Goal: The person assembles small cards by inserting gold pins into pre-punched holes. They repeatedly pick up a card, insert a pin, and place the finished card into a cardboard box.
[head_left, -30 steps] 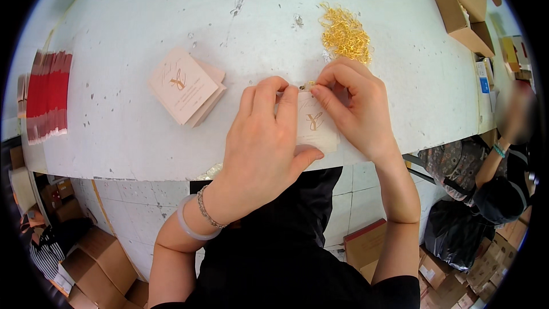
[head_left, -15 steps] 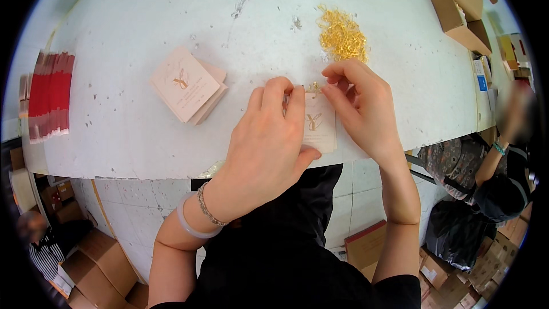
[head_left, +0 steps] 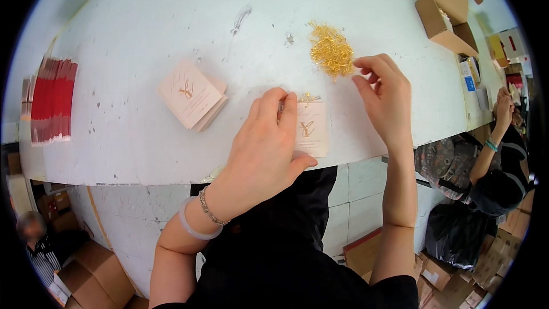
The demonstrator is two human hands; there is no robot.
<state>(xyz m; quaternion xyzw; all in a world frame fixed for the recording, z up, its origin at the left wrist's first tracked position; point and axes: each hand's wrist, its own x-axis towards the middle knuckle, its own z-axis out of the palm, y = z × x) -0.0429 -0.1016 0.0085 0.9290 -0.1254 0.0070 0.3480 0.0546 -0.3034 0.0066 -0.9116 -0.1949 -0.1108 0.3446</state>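
Observation:
Under my left hand (head_left: 257, 137) a small stack of pale pink cards (head_left: 312, 129) with gold lettering lies near the table's front edge. My left fingers grip its left side, and the thumb rests at its lower edge. Small gold metal pieces (head_left: 309, 98) sit along the top edge of the cards. My right hand (head_left: 384, 94) hovers just right of a heap of thin gold wire pieces (head_left: 331, 51), thumb and forefinger apart. No piece shows between those fingers. The heap's pieces are too small and tangled to name.
A stack of similar cards (head_left: 191, 94) sits left of my hands. Red strips in clear sleeves (head_left: 53, 100) lie at the far left. An open cardboard box (head_left: 445, 28) stands at the back right. Another person's hand (head_left: 503, 111) is at the right; cartons (head_left: 94, 272) are on the floor.
My right hand has moved away from the top of the held cards, rightward toward the gold heap's side. My left hand stays on the cards. The whole view has shifted slightly.

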